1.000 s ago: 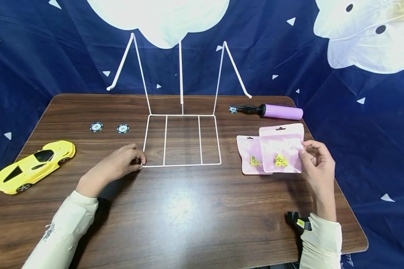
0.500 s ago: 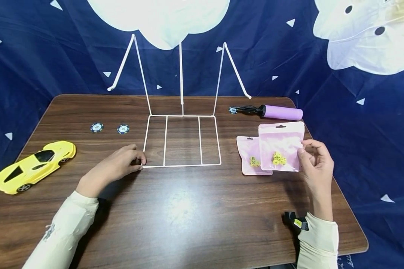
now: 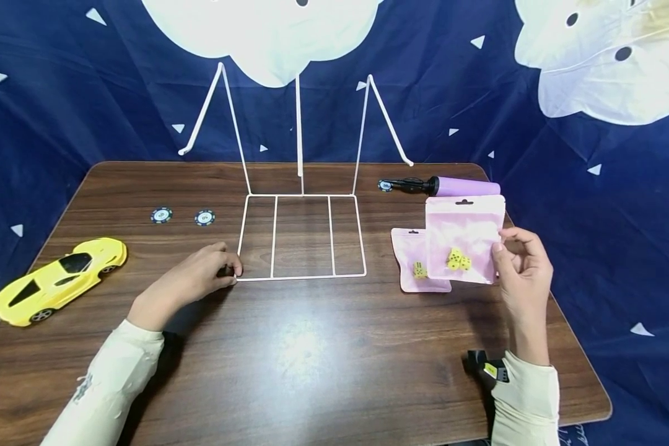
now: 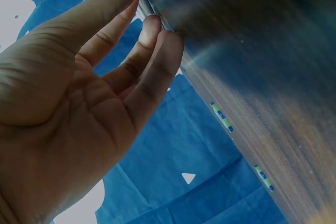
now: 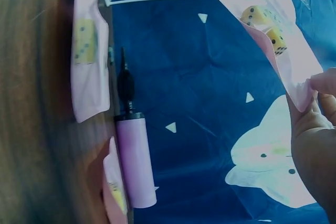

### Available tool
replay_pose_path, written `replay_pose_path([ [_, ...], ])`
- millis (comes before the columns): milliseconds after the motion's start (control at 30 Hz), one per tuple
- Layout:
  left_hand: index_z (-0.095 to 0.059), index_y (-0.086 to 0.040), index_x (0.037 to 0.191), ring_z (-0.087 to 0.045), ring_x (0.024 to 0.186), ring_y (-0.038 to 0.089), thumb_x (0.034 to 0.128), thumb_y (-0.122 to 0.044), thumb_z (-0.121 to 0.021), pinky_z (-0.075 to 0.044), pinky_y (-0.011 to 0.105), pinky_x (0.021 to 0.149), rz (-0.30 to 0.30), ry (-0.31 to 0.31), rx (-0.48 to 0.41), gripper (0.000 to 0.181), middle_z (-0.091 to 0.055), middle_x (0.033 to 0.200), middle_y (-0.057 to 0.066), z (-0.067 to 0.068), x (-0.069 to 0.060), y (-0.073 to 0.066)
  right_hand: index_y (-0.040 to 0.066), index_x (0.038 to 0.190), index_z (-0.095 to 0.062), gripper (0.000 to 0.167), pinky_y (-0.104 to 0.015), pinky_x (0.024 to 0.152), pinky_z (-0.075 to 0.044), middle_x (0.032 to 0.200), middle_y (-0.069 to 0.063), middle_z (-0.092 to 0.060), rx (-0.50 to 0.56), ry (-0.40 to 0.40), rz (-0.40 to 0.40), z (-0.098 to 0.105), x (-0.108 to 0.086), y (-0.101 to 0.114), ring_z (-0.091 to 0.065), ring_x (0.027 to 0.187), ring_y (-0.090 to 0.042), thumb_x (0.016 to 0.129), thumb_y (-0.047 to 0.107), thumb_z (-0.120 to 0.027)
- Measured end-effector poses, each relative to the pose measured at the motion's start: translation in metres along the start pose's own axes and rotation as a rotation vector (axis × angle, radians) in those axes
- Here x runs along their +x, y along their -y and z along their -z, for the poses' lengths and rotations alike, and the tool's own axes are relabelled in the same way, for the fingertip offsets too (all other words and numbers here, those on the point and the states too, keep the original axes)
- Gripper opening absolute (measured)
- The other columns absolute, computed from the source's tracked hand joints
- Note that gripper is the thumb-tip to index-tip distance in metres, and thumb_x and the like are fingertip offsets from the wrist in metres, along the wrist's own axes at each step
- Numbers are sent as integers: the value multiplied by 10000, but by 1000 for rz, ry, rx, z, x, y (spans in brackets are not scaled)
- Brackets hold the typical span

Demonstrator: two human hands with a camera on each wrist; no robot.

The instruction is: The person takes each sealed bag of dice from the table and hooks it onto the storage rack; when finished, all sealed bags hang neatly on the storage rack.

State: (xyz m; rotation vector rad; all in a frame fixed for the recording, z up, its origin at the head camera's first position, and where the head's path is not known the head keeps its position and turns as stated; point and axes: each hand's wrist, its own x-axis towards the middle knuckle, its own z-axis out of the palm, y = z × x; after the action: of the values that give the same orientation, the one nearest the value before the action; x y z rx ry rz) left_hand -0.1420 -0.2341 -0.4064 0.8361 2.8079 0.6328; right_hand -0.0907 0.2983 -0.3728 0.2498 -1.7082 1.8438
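Note:
My left hand [image 3: 192, 279] pinches the front left corner of a white wire rack [image 3: 301, 276]; in the left wrist view the fingertips of this hand [image 4: 92, 87] meet along its rail. By its right edge, my right hand [image 3: 526, 279] holds a pink zip bag [image 3: 463, 226] with several yellow dice [image 3: 457, 260] inside. This bag [image 5: 296, 72] hangs raised off the table in the right wrist view. A second pink bag [image 3: 407, 248] with dice lies behind it, partly covered. Another pink bag [image 5: 113, 177] shows low in the right wrist view.
A purple pump [image 3: 468, 186] lies at the back right, its black nozzle over a poker chip [image 3: 385, 185]. Two chips [image 3: 161, 215] [image 3: 204, 217] lie left of the rack. A yellow toy car [image 3: 61, 279] stands at the left. The rack's white arms [image 3: 203, 111] rise behind.
My right hand has lifted the held bag a little and moved it slightly left, so it covers more of the bag behind. My left hand has stayed at the rack's corner.

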Motion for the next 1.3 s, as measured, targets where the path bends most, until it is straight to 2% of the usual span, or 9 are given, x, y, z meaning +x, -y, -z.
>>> replay_pose_path([
  [200, -724, -113, 924, -530, 793, 204, 892, 18, -850, -471, 410, 727, -11, -6, -13, 184, -546, 895, 28, -2, 0, 1, -130, 1166, -688, 235, -151, 554, -488, 929, -85, -686, 81, -44, 41, -5, 3, 7, -584, 599, -80, 950, -203, -633],
  [433, -721, -117, 918, -528, 793, 202, 888, 10, -858, -470, 414, 728, -13, -10, -13, 189, -545, 892, 24, -3, -1, 1, -181, 1157, -662, 226, -161, 566, -485, 948, -119, -641, 155, -45, 69, -10, 6, 13, -588, 650, -111, 938, -229, -637],
  [667, -729, -108, 936, -540, 802, 204, 893, 21, -847, -483, 425, 743, -18, -4, -16, 180, -556, 903, 30, -4, -1, 2, -189, 1154, -651, 223, -151, 503, -433, 959, -136, -629, 199, -62, 72, -10, 7, 13, -480, 518, -83, 934, -225, -650],
  [933, -730, -107, 922, -562, 821, 226, 876, 8, -865, -497, 462, 767, -42, -27, 9, 184, -560, 892, 20, -1, 1, 3, -222, 1130, -621, 235, -181, 497, -467, 974, -181, -606, 360, -122, 85, -18, 13, 18, -509, 512, -119, 902, -279, -626],
  [1300, -731, -111, 929, -548, 814, 219, 880, 0, -863, -484, 451, 755, -21, -8, 4, 179, -552, 893, 20, -1, 0, 2, -240, 1054, -595, 202, -182, 505, -456, 979, -205, -586, 448, -138, 153, -36, 13, 28, -471, 489, -109, 865, -306, -626],
])
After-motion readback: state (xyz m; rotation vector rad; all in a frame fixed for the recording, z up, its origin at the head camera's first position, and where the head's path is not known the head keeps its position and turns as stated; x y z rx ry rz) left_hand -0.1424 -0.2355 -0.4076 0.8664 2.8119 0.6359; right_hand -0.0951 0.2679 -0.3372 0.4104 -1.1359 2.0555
